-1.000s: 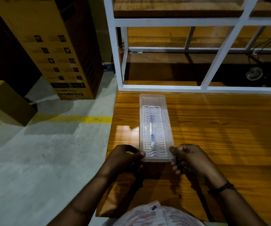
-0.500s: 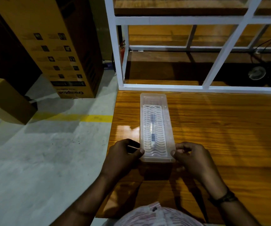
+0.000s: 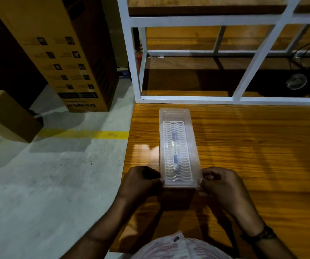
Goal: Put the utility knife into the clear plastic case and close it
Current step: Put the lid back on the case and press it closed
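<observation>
A long clear plastic case (image 3: 178, 146) with a wavy ribbed lid lies lengthwise on the wooden table (image 3: 253, 156), its lid down. Through the lid I make out the utility knife (image 3: 174, 156), a pale slim body with dark marks, lying along the case's middle. My left hand (image 3: 141, 182) pinches the case's near left corner with its fingertips. At the near right corner my right hand (image 3: 221, 184) pinches the edge in the same way. Both hands rest low on the table at the case's near end.
A white metal frame (image 3: 137, 58) with wooden shelves stands at the table's far edge. A tall cardboard box (image 3: 57, 53) and a smaller box (image 3: 6, 116) stand on the concrete floor to the left, by a yellow line (image 3: 94, 134). The table's left edge is close to the case.
Both hands have closed in tighter on the case's near corners, fingers curling over the edges. The case has stayed in place.
</observation>
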`<action>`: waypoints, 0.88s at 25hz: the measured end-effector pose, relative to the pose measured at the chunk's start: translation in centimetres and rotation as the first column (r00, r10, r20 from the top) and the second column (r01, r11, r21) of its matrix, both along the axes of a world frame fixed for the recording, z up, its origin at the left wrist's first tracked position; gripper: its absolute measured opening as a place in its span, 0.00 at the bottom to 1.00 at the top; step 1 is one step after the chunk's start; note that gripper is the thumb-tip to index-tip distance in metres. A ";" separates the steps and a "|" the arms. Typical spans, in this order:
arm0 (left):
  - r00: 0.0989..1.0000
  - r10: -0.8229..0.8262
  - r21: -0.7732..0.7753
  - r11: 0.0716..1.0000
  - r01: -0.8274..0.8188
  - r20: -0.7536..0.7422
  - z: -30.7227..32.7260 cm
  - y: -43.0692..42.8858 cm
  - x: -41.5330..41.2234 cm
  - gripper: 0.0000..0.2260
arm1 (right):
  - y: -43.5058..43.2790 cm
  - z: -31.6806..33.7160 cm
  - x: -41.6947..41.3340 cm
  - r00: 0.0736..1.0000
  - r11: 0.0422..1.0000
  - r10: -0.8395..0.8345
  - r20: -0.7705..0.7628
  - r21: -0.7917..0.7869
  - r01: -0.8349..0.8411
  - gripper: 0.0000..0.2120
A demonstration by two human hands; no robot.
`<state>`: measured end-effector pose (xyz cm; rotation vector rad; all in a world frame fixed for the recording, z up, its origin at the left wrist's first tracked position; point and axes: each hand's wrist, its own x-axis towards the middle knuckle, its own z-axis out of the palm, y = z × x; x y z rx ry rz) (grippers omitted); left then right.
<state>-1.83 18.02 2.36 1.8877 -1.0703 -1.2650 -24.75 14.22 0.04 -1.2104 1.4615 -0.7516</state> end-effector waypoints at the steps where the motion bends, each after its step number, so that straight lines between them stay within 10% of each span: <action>1: 1.000 0.004 0.007 1.000 -0.004 -0.001 0.0 0.0 -0.1 0.05 | 0.0 0.0 0.0 1.000 1.000 0.001 0.029 0.002 -0.001 0.10; 13: 0.984 0.076 0.046 0.997 -0.069 -0.161 -1.2 -0.1 -0.1 0.06 | -0.5 -0.5 -0.8 0.963 0.992 -0.058 0.263 0.128 0.025 0.10; 22: 0.977 0.084 -0.003 0.996 -0.086 -0.195 -2.1 -2.3 0.0 0.03 | -3.0 -0.1 0.1 0.984 0.977 -0.125 0.124 0.190 0.101 0.08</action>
